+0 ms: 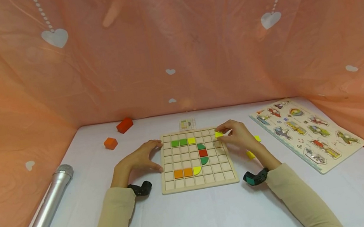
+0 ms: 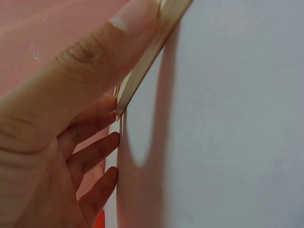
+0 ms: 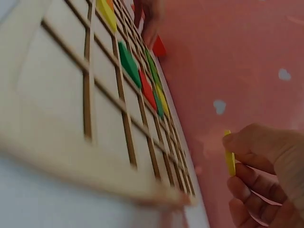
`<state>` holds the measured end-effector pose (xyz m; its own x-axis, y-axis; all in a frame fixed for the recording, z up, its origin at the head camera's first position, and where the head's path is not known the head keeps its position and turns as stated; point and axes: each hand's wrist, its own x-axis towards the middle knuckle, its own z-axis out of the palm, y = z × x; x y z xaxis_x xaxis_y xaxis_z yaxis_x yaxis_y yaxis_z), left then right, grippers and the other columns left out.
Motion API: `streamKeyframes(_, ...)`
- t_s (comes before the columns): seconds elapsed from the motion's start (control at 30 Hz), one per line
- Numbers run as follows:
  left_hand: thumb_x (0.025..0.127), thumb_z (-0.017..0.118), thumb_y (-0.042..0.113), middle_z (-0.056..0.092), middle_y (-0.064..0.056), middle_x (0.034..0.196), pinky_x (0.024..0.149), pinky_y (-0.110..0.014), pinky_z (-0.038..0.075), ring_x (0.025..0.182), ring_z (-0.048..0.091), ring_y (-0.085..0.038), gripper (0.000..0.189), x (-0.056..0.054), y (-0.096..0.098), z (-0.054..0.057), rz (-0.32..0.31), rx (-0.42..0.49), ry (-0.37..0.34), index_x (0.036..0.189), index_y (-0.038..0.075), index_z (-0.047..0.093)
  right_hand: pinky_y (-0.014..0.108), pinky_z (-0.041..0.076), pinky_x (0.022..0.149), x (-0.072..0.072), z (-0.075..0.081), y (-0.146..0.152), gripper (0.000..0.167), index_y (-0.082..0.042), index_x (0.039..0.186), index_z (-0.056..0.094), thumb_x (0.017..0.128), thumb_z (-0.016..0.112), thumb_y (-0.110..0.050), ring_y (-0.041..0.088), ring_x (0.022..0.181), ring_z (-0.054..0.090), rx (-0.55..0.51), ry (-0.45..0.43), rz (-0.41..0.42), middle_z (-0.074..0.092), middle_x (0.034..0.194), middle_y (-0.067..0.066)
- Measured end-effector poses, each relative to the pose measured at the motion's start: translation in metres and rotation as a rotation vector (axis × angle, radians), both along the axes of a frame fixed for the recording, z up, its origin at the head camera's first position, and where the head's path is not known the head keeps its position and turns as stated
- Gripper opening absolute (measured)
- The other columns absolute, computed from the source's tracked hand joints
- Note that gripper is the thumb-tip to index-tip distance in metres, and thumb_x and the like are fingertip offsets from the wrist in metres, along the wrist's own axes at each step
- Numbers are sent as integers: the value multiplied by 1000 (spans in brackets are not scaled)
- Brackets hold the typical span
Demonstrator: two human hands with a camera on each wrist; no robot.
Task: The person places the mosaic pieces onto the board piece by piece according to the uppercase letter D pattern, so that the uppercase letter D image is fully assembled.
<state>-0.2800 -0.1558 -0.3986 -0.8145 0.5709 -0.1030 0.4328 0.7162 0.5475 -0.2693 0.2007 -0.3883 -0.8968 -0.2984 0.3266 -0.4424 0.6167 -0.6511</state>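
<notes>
A wooden grid board (image 1: 200, 186) lies flat on the table. My left hand (image 1: 139, 157) touches its left edge, thumb and fingers spread apart along the rim. Over the top right corner, my right hand (image 1: 239, 134) pinches a thin yellow tile (image 1: 218, 134) between thumb and fingers; in the right wrist view the tile (image 3: 230, 159) is seen edge-on, above the board. Set in the grid are two green squares (image 1: 179, 143) beside a yellow square (image 1: 191, 140), a red square (image 1: 203, 153) between two green rounded tiles (image 1: 204, 160), and two orange squares (image 1: 183, 173) beside a yellow rounded tile (image 1: 197, 170).
A small pattern card (image 1: 187, 124) lies behind the board. Yellow tiles (image 1: 251, 154) rest near my right forearm. At right is a picture puzzle board (image 1: 297, 131); at left are a silver microphone (image 1: 46, 212), an orange cube (image 1: 110, 143) and a red block (image 1: 125, 125). A pink curtain (image 1: 171, 44) hangs behind.
</notes>
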Motion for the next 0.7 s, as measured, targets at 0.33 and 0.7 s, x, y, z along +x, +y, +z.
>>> streamKeyframes(0.33, 64, 85, 33, 33, -14, 147, 113, -48, 20, 136, 25, -32, 89, -1, 0, -1, 17, -16, -6, 136, 5, 43, 29, 52, 70, 7, 3, -52, 27, -4, 105, 69, 79, 74, -10, 23, 88, 61, -69, 12, 112, 64, 100, 9)
streamKeyframes(0.7, 63, 85, 36, 35, -14, 146, 112, -49, 22, 136, 27, -32, 89, -2, 1, -2, 9, -20, 3, 136, 4, 44, 32, 54, 70, 15, -4, -99, 29, -3, 107, 67, 79, 73, -9, 21, 89, 60, -146, 57, 201, 64, 103, 9)
